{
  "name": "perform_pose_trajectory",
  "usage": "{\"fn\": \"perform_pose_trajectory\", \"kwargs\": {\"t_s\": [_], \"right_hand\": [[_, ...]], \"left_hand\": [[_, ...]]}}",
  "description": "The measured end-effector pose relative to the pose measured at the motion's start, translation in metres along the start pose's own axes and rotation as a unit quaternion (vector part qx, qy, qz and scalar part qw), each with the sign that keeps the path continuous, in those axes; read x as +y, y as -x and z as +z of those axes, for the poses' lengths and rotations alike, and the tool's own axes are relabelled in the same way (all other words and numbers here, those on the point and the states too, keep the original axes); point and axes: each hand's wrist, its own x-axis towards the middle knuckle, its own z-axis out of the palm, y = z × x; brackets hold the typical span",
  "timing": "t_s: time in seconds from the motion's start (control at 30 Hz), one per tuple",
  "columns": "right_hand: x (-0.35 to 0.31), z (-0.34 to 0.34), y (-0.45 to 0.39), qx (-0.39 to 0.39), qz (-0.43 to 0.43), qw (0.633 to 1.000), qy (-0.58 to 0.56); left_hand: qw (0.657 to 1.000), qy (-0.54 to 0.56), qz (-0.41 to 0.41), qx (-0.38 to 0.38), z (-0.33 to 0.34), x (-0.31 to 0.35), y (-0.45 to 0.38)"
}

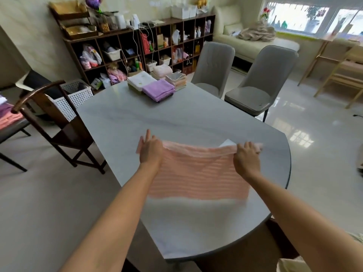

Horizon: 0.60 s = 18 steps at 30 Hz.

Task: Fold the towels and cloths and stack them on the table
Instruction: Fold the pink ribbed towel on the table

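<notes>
The grey table [196, 118] carries everything here, and you stand at its near edge. At its far edge sit the finished stacks: a white folded pile [140, 80], a purple folded pile [158, 90] just in front of it, and a peach and cream pile [176, 80] beside them. Toward the near edge, the pink striped towel [198, 173] hangs stretched between your hands, its lower hem blurred, so you cannot tell whether it touches the tabletop. Your left hand [150, 149] pinches the top left corner with the other fingers fanned upward; your right hand [246, 159] is curled round the top right corner.

This looks like the opening of a fold on this towel, with the cloth held out flat. The next move probably calls for laying it down square to the near edge, then bringing the corners together evenly so the edges match before it joins the stacks.
</notes>
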Motion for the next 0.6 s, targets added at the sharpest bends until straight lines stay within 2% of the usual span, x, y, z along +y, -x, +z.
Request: {"fn": "perform_pose_trajectory", "kwargs": {"t_s": [0.07, 0.17, 0.3, 0.43, 0.6], "right_hand": [[-0.005, -0.014, -0.013, 0.058, 0.006, 0.997, -0.053], [-0.002, -0.027, -0.017, 0.092, -0.014, 0.994, -0.050], [0.023, -0.003, 0.008, 0.026, -0.050, 0.998, 0.029], [0.043, 0.036, 0.031, -0.101, -0.026, 0.992, 0.067], [0.064, 0.082, 0.071, -0.296, -0.018, 0.950, 0.097]], "left_hand": [[0.995, -0.023, 0.063, 0.080, -0.006, -0.014, -0.016], [0.993, -0.036, 0.062, 0.093, -0.012, -0.028, -0.017], [0.998, -0.025, 0.060, -0.003, 0.012, -0.023, 0.007], [0.992, -0.025, 0.000, -0.125, 0.059, -0.024, 0.026], [0.934, -0.080, -0.032, -0.346, 0.110, -0.023, 0.072]]}}
